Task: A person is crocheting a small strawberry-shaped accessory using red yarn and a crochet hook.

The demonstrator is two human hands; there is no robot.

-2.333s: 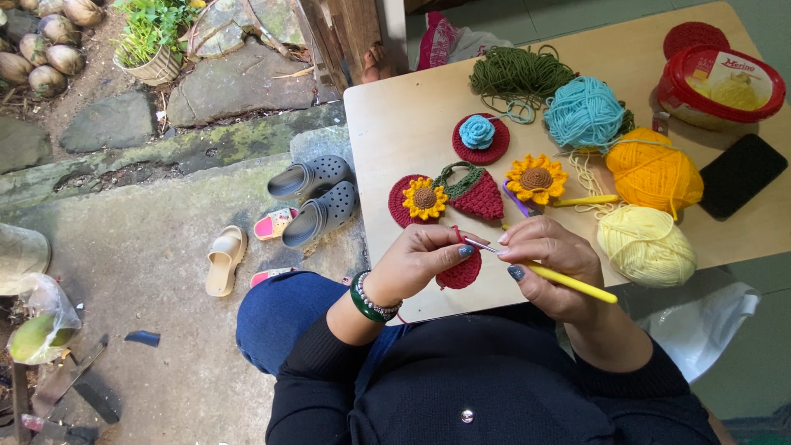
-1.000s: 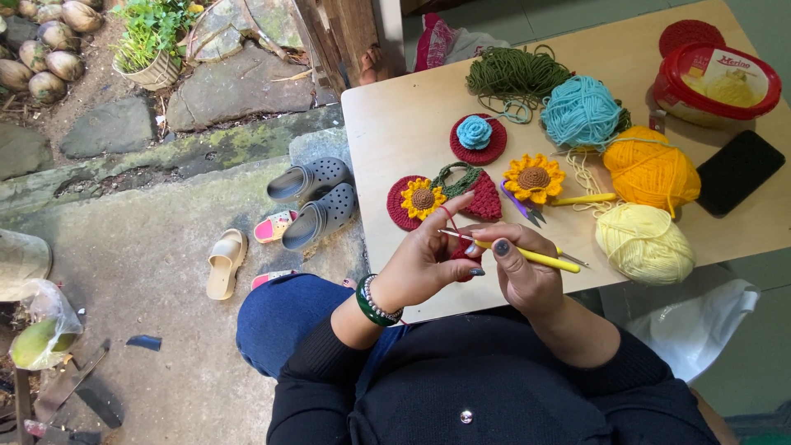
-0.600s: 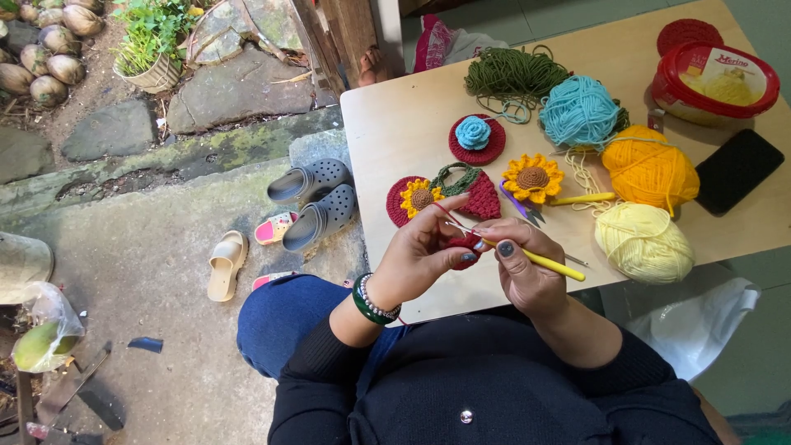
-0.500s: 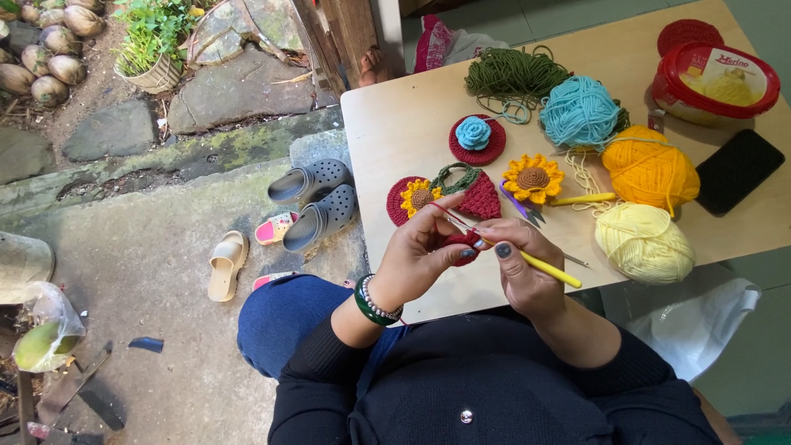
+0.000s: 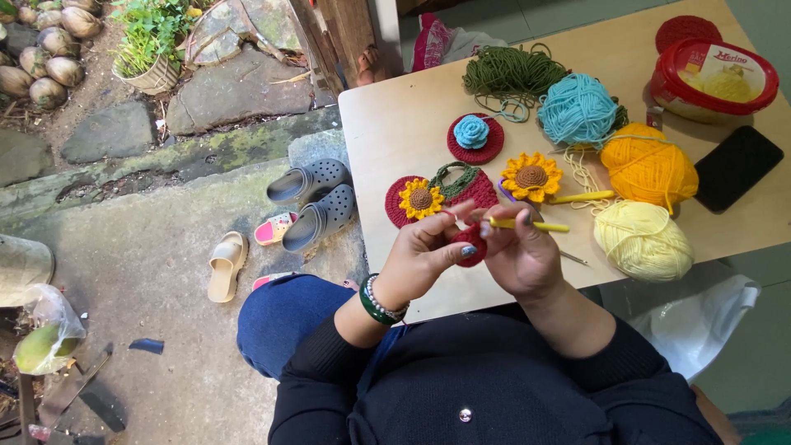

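left hand (image 5: pixel 420 259) pinches small red crochet piece (image 5: pixel 471 245), round, flat, partly hidden by fingers. right hand (image 5: pixel 523 255) grips yellow crochet hook (image 5: pixel 527 224), tip at piece. both above table (image 5: pixel 395 140) near edge, beside sunflower coasters (image 5: pixel 422 199).

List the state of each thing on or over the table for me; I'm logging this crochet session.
left hand: pinching the red crochet piece
right hand: gripping the yellow crochet hook
red tub: lid on
black phone: screen dark
pale yellow yarn ball: wound, strand trailing
green yarn: loose heap
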